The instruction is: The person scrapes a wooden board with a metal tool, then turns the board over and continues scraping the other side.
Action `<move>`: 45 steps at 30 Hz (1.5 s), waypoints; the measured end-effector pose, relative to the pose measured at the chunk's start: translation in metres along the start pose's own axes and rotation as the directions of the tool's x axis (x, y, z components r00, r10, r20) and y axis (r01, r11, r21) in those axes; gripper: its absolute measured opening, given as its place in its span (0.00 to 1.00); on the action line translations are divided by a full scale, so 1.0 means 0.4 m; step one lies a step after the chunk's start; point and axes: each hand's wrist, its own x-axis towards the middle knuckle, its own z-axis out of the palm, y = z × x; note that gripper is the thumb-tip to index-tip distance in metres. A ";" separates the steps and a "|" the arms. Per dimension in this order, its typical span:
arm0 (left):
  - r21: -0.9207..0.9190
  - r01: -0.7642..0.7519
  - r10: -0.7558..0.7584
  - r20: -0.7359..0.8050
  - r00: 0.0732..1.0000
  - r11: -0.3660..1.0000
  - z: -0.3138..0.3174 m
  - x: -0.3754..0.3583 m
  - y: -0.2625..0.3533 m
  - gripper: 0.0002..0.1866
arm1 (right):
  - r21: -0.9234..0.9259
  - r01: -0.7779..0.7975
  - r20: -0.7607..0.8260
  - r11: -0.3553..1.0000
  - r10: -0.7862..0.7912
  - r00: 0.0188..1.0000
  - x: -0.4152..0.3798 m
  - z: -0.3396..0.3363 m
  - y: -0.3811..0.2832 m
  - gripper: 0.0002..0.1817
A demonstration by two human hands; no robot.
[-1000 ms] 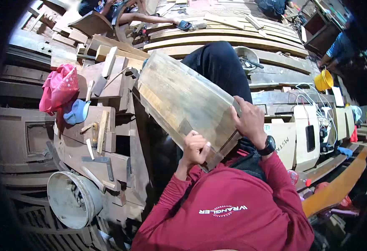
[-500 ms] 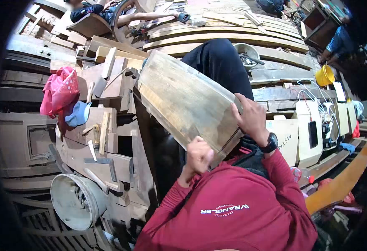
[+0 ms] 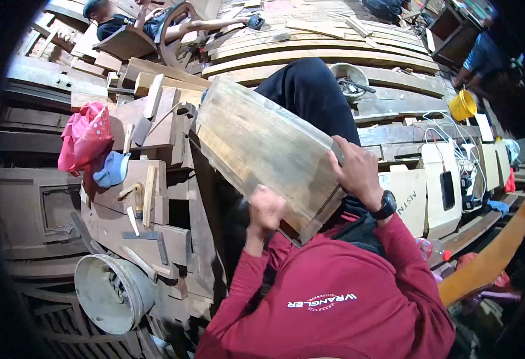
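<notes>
A trapezoid wooden panel (image 3: 268, 143) with a framed edge lies tilted across my lap and raised knee. My right hand (image 3: 358, 170), with a black watch on the wrist, grips the panel's right edge, thumb on the face and fingers over the rim. My left hand (image 3: 266, 208) is closed in a fist at the panel's lower left edge and a little blurred. Whatever it may hold is hidden inside the fingers. Left of me a wooden bench (image 3: 113, 221) carries a metal square (image 3: 148, 236), a wooden strip (image 3: 149, 194) and a blue cap (image 3: 112, 169).
A white bucket (image 3: 110, 293) stands at lower left, and a pink bag (image 3: 87, 137) sits on the bench. Another person (image 3: 116, 24) sits at upper left. Planks (image 3: 322, 51) cover the floor ahead. To the right are a phone (image 3: 448, 191), white cables and a yellow bucket (image 3: 463, 106).
My left fist has moved left and slightly up along the panel, away from its near end. My right hand keeps its grip on the panel. The view has shifted slightly.
</notes>
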 end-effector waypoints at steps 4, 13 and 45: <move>-0.172 0.032 -0.036 -0.019 0.999 0.985 -0.050 -0.022 -0.026 0.19 | -0.003 0.007 -0.005 1.000 -0.007 1.000 0.009 -0.004 0.003 0.19; -0.177 0.148 -0.150 0.003 0.989 0.973 -0.073 0.032 -0.022 0.19 | -0.016 -0.002 0.014 1.000 0.003 1.000 0.000 0.002 0.003 0.19; 0.027 0.197 -0.195 -0.071 0.978 0.980 -0.078 0.048 -0.132 0.19 | -0.020 0.022 0.010 1.000 -0.021 1.000 0.000 -0.004 0.006 0.18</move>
